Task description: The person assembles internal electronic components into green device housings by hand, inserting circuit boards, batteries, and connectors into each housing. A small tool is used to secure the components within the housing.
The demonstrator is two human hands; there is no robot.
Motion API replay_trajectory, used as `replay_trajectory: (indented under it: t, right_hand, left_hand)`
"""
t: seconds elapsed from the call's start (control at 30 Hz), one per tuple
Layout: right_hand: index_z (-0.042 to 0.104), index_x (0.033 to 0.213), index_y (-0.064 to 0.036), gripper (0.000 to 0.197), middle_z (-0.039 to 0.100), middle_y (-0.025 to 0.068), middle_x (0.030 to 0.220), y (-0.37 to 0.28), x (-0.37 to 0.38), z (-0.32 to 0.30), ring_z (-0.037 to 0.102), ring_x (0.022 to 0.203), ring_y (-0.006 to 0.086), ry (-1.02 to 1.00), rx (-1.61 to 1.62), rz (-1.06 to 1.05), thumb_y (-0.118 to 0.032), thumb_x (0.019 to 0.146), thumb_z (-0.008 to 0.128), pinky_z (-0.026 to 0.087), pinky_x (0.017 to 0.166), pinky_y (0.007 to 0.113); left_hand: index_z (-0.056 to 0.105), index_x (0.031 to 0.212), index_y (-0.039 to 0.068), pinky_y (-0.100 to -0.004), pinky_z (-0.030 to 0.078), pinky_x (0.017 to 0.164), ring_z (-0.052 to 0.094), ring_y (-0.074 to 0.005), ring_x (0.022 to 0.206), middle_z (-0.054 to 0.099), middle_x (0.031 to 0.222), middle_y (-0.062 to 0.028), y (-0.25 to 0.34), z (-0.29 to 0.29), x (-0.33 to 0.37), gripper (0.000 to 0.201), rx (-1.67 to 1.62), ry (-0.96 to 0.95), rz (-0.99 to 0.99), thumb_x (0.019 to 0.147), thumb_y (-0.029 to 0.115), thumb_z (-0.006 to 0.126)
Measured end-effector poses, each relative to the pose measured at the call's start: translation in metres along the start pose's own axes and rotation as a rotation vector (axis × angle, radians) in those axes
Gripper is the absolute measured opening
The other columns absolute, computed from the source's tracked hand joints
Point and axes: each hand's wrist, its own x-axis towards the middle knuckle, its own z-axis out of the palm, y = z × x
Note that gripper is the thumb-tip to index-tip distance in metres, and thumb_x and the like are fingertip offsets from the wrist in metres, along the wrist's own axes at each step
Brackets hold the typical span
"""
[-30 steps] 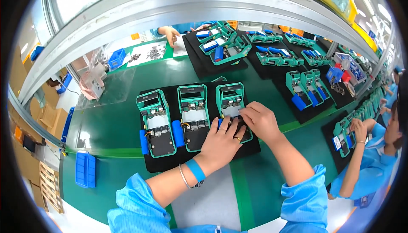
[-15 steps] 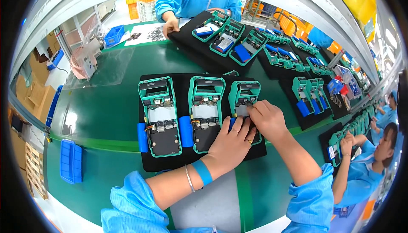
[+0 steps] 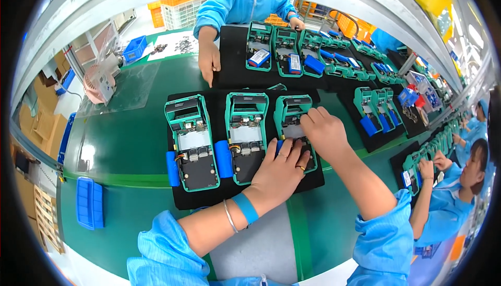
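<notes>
Three green handheld device housings with exposed circuitry lie on a black mat point(image 3: 190, 201): a left housing point(image 3: 201, 176), a middle housing point(image 3: 250, 170) and a right housing point(image 3: 290, 103). A blue battery pack point(image 3: 173, 169) hangs by wires beside the left one, and another blue pack point(image 3: 223, 158) beside the middle one. My left hand point(image 3: 279, 168), fingers stretched out, rests over the lower part of the right housing and covers most of a blue piece there. My right hand point(image 3: 324, 132) is closed in a pinch at that housing's right side; its fingertips hide whatever is between them.
Across the green table point(image 3: 120, 145), a co-worker's hand point(image 3: 209, 59) is beside another black mat point(image 3: 232, 51) carrying similar housings. More housings point(image 3: 368, 109) stand at right, near a second co-worker point(image 3: 451, 192). A blue bin point(image 3: 90, 202) and a pink fan point(image 3: 99, 83) are at left.
The co-worker's mat across the table has swung from slanted to straight, and that person's near hand has dropped lower beside it. My hands stay at the right housing, the right one shifting slightly upward.
</notes>
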Motion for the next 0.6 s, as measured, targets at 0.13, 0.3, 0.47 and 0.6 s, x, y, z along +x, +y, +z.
replay_trajectory:
  t: [0.13,0.3,0.47,0.6]
  right_hand:
    - [0.058,0.083,-0.0103,0.015,0.059,0.0058,0.081,-0.008,-0.015,-0.016,0.064,0.079,0.0250,0.032,0.194,0.221,-0.010,0.075,0.072,0.054,0.061,0.036]
    - [0.065,0.121,-0.0057,0.028,0.069,0.0131,0.095,-0.013,-0.066,-0.040,0.068,0.087,0.0313,-0.107,0.666,0.756,-0.018,0.096,0.065,0.054,0.074,0.041]
    - [0.058,0.137,-0.0085,0.040,0.066,0.0197,0.112,-0.019,-0.109,-0.040,0.066,0.105,0.0339,-0.131,0.909,0.926,-0.025,0.101,0.058,0.052,0.090,0.041]
    - [0.051,0.145,-0.0110,0.047,0.059,0.0224,0.128,-0.037,-0.093,-0.060,0.060,0.117,0.0374,-0.182,0.941,0.959,-0.033,0.103,0.054,0.049,0.099,0.043]
  left_hand:
    - [0.055,0.141,0.010,-0.0570,0.029,0.116,0.035,-0.0351,0.143,0.046,0.149,-0.0171,0.006,-0.023,-0.010,0.055,-0.053,-0.070,0.013,0.093,0.033,0.066]
    - [0.058,0.138,0.009,-0.0533,0.039,0.110,0.046,-0.0406,0.135,0.047,0.148,-0.0204,-0.015,-0.112,-0.048,0.060,-0.237,0.132,-0.016,0.082,0.024,0.077]
    - [0.045,0.146,0.001,-0.0470,0.035,0.115,0.037,-0.0424,0.142,0.037,0.154,-0.0262,-0.061,-0.132,-0.128,0.063,-0.310,0.367,-0.637,0.089,0.011,0.069]
    - [0.039,0.152,0.001,-0.0341,0.046,0.101,0.056,-0.0209,0.120,0.058,0.132,-0.0135,-0.081,-0.131,-0.167,0.063,-1.164,0.229,-1.217,0.101,0.031,0.062]
